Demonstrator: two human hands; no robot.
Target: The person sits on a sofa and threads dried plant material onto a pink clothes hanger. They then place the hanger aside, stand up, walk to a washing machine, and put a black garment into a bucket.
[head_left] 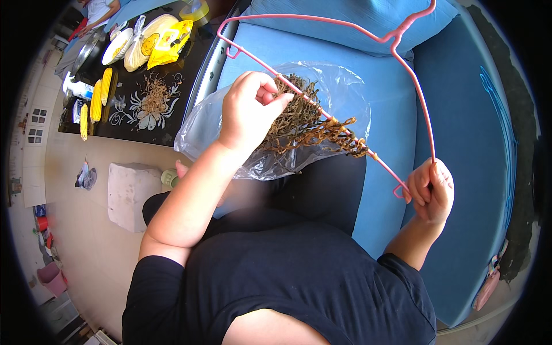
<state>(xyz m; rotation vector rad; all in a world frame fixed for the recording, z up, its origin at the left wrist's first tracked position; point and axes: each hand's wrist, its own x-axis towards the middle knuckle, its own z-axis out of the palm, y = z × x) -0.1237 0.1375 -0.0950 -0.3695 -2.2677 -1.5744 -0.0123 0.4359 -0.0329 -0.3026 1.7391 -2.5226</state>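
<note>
A pink clothes hanger (422,103) is tilted across my lap, its hook at the upper right. My right hand (431,190) is closed round its lower right corner. Brown, shrivelled dried strips (339,135) are looped over its straight bar and hang in a row. My left hand (247,109) is beside the bar with fingers curled and thumb near the fingertips; whatever it pinches is too small to make out. Below the bar, a clear plastic bag (342,86) lies spread open, holding a tangled heap of dried brown-green strips (290,118).
A blue sofa (382,213) surrounds my right side. On the dark table (129,80) at left are corn cobs (96,99), a yellow packet (170,43), a bowl (118,46) and dried shreds (155,96). A pale block stool (134,195) stands on the floor. Another person (100,12) is at far left.
</note>
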